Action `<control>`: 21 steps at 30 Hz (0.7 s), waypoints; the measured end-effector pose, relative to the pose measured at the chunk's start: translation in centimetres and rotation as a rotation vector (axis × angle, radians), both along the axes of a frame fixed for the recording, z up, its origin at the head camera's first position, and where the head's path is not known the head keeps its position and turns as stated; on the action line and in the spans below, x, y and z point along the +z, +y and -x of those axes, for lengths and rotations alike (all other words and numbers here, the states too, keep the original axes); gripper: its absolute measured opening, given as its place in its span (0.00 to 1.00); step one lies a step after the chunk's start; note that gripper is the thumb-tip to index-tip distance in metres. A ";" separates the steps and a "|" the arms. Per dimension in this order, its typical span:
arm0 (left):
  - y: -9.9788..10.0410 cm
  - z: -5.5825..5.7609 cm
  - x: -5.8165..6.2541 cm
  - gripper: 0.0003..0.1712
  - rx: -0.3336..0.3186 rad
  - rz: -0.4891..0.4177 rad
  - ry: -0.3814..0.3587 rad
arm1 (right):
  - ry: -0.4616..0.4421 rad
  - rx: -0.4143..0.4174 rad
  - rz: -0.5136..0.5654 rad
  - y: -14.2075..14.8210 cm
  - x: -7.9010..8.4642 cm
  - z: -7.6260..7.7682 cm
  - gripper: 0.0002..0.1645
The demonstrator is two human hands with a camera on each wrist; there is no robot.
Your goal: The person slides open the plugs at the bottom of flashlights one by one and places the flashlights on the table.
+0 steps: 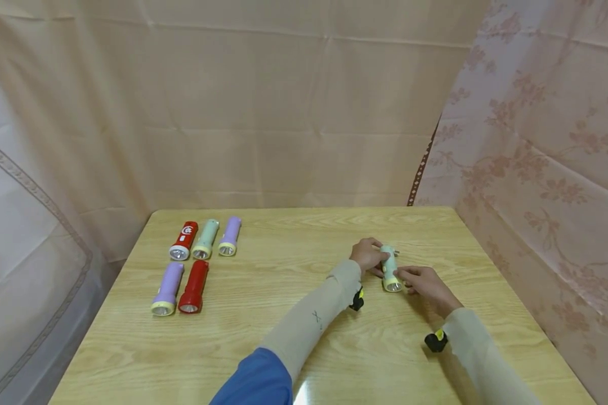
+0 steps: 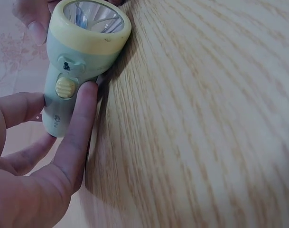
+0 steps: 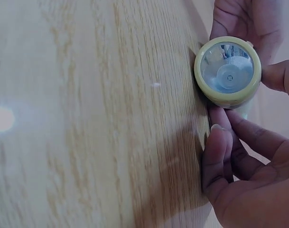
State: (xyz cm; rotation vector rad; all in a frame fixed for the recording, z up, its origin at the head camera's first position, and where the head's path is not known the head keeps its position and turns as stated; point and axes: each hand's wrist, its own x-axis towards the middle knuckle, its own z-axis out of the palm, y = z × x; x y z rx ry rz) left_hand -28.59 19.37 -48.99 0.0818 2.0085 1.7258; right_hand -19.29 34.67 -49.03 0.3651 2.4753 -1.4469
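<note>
A mint-green flashlight (image 1: 389,265) with a pale yellow rim lies on the right part of the table, its lens facing the near edge. Small metal prongs stick out near its far end. My left hand (image 1: 369,256) holds the body from the left; in the left wrist view its fingers (image 2: 82,114) lie along both sides of the barrel, beside the yellow switch (image 2: 65,88). From the right, my right hand (image 1: 429,285) grips near the flashlight's head. The right wrist view shows the lens (image 3: 228,68) face on, with the right thumb and fingers around the rim.
On the table's left side lie several flashlights: a red one with a white rim (image 1: 184,239), a green one (image 1: 206,239), a purple one (image 1: 230,235), and in front another purple one (image 1: 168,287) and an all-red one (image 1: 195,286). Curtains hang behind the wooden table (image 1: 284,292).
</note>
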 end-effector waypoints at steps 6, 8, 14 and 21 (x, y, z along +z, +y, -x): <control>0.1 0.2 -0.4 0.19 0.004 0.001 -0.013 | 0.014 0.013 0.008 0.2 -0.1 0.0 0.39; 0.1 0.4 -0.6 0.18 0.007 0.012 -0.017 | 0.019 0.020 0.008 0.2 -0.2 0.0 0.38; -0.1 0.6 -0.8 0.19 -0.002 0.033 -0.024 | 0.013 0.025 0.028 0.4 -0.1 -0.1 0.35; -0.2 0.2 -0.5 0.23 -0.028 0.013 -0.032 | 0.005 0.038 0.066 0.4 0.3 -0.2 0.36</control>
